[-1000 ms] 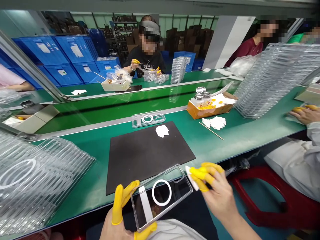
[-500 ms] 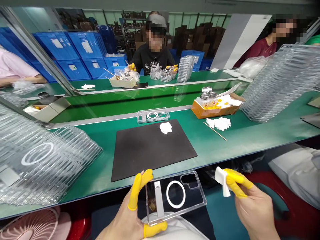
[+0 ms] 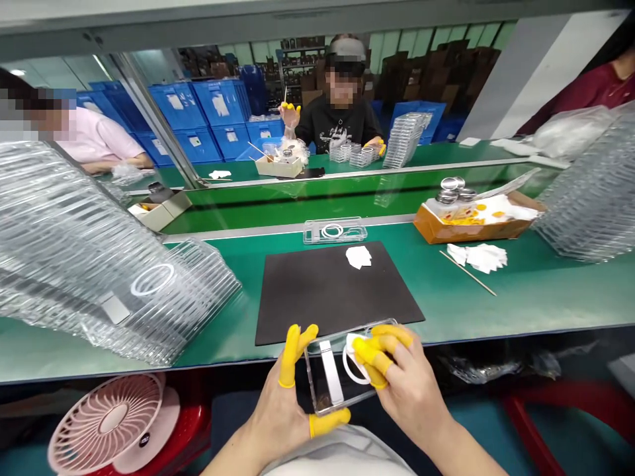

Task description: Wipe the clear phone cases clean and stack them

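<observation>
A clear phone case (image 3: 317,390) with a white ring and a pale grey strip is held over my lap, below the table edge. My left hand (image 3: 285,396), in yellow finger cots, grips the case's left end between thumb and fingers. My right hand (image 3: 401,370), also in yellow finger cots, pinches a white wipe (image 3: 351,342) and presses it on the case near the ring. The right fingers hide the case's right part and most of the wipe. Just beyond the case lies a black mat (image 3: 327,291) with a white paper piece (image 3: 358,256) on it.
Clear cases are stacked at left (image 3: 198,297) and right (image 3: 590,192). One more case (image 3: 312,231) lies behind the mat. An orange box (image 3: 436,228), white wipes (image 3: 483,256) and a wooden stick (image 3: 466,272) are at right. A pink fan (image 3: 114,416) stands low left. A co-worker (image 3: 342,119) sits opposite.
My right hand has moved left with the wipe, from beside the case onto its surface. My left hand still holds the case. The camera view has swung left.
</observation>
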`<state>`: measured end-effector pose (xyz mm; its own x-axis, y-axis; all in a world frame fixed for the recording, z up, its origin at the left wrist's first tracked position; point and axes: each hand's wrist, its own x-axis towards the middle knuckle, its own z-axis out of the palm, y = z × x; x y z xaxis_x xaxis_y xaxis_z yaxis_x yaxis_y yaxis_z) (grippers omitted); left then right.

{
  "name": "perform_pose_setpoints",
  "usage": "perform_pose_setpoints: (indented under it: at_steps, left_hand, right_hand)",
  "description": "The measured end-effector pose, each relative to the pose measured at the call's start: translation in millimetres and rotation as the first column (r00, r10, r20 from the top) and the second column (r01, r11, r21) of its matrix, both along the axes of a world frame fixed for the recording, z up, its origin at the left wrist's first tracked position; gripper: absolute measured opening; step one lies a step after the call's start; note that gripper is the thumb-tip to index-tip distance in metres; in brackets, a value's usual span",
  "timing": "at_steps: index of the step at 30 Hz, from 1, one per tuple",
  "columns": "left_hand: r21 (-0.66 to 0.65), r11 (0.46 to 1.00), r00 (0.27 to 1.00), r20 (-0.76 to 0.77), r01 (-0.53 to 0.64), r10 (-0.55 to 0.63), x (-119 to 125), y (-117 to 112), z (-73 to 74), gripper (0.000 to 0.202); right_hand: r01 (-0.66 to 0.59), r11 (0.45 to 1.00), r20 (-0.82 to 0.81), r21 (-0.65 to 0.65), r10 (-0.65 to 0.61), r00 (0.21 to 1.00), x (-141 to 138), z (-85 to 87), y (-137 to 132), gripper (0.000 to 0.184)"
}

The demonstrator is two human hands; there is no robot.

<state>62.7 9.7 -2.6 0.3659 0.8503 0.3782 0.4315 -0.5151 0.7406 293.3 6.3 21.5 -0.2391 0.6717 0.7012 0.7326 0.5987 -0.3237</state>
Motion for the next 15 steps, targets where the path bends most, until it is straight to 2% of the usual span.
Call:
perform_pose_setpoints:
  at_steps: [2, 4, 7, 10, 13, 15]
  left_hand:
    - [-0.047, 0.999, 1.0, -0.005, -0.016, 0.016, -0.7, -1.0, -3.2, 0.118]
    - [-0.075, 0.997, 1.0, 0.005, -0.015, 0.016, -1.5, -2.3, -6.9, 0.114]
    - [-0.107, 0.994, 0.999, 0.016, -0.031, 0.033, -3.4, -3.3, -11.0, 0.114]
    - [-0.147, 0.988, 0.999, -0.018, -0.045, 0.043, -5.5, -1.7, -12.2, 0.112]
    - [-0.154, 0.988, 1.0, -0.023, -0.022, 0.019, -6.0, 0.7, -15.0, 0.113]
    - [-0.135, 0.991, 1.0, -0.014, -0.008, 0.006, -5.0, 0.5, -18.5, 0.115]
  right_hand:
    - [0.043, 0.999, 0.043, 0.011, -0.044, 0.998, 14.1, -11.6, -11.0, 0.018]
    - [0.139, 0.99, 0.079, -0.003, -0.139, 0.987, 40.8, -23.1, -24.2, 0.018]
    - [0.286, 0.958, 0.051, -0.027, -0.284, 0.957, 70.1, -26.7, -38.1, 0.017]
    - [0.323, 0.946, -0.066, -0.017, -0.323, 0.944, 56.2, -14.1, -38.0, 0.022]
    - [0.196, 0.98, -0.06, -0.02, -0.196, 0.979, 22.7, -4.8, -32.0, 0.02]
    - [0.156, 0.987, -0.023, -0.029, -0.157, 0.987, 17.2, -9.1, -33.6, 0.019]
